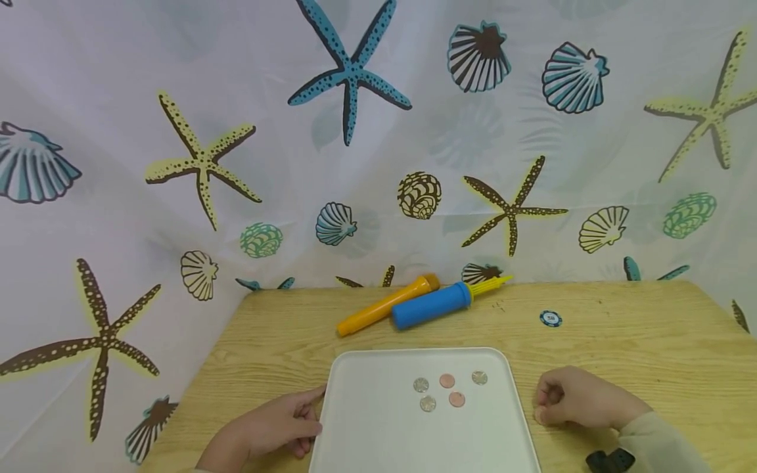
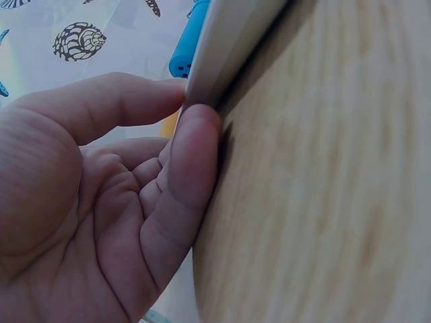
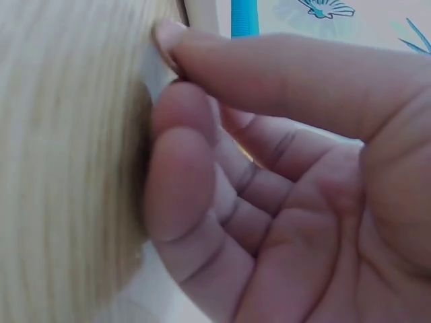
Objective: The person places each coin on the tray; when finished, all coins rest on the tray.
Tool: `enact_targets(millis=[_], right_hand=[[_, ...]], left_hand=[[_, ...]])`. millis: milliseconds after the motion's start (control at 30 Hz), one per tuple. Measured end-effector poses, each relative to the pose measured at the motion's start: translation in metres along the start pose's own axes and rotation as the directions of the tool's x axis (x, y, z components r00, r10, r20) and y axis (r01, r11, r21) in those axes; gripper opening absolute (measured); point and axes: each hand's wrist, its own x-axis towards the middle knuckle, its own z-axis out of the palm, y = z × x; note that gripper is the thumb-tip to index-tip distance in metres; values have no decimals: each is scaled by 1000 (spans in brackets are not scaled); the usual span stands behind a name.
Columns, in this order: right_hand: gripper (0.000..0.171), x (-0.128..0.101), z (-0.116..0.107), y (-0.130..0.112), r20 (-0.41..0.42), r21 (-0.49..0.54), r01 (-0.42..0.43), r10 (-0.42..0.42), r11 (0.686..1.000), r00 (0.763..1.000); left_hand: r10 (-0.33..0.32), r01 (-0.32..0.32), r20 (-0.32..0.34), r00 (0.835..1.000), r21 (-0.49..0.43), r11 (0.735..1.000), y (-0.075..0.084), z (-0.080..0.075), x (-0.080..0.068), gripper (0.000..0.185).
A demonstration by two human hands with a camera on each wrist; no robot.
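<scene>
My left hand (image 1: 275,424) rests at the left side of a white tray (image 1: 367,433). In the left wrist view, its thumb (image 2: 155,99) touches the tray's rim, and loosely bent fingers lie against the side. On the tray lie three silver coins (image 1: 428,403) and two copper coins (image 1: 457,399), toward the upper right. To the right of the tray, my right hand (image 1: 582,397) rests on the wooden table with loosely curled fingers. A thin brown edge shows under its thumb tip (image 3: 195,57); what it is cannot be made out.
Behind the tray, an orange stick-shaped thing (image 1: 381,307) lies beside a blue hand pump (image 1: 432,305) with a yellow end. A blue and white poker chip (image 1: 550,318) lies at the back right of the table (image 1: 639,355). A shell-patterned curtain (image 1: 378,177) hangs behind.
</scene>
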Motion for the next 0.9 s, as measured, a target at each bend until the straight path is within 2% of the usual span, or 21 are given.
enact_targets(millis=[100,333,400,533,633,900], right_hand=[[21,2,-1,1,-20,59,-27,28,998,999],[27,15,4,-14,-175,163,-35,64,986,983],[27,20,9,-20,-194,179,-39,74,983,978],[23,30,21,-34,-201,165,-73,106,984,974],[18,36,27,-42,-209,116,-97,120,989,971],[11,41,32,-50,-145,105,-67,82,992,986]], left_hand=[[-10,10,4,1000,8,1000,-1,-1,2,79],[-11,11,9,1000,19,1000,-2,-1,5,80],[-10,9,12,1000,21,1000,-1,0,4,79],[-3,3,16,1000,17,1000,1,1,3,79],[-3,2,16,1000,14,1000,2,1,2,79],[-3,3,12,1000,21,1000,-1,0,4,79]])
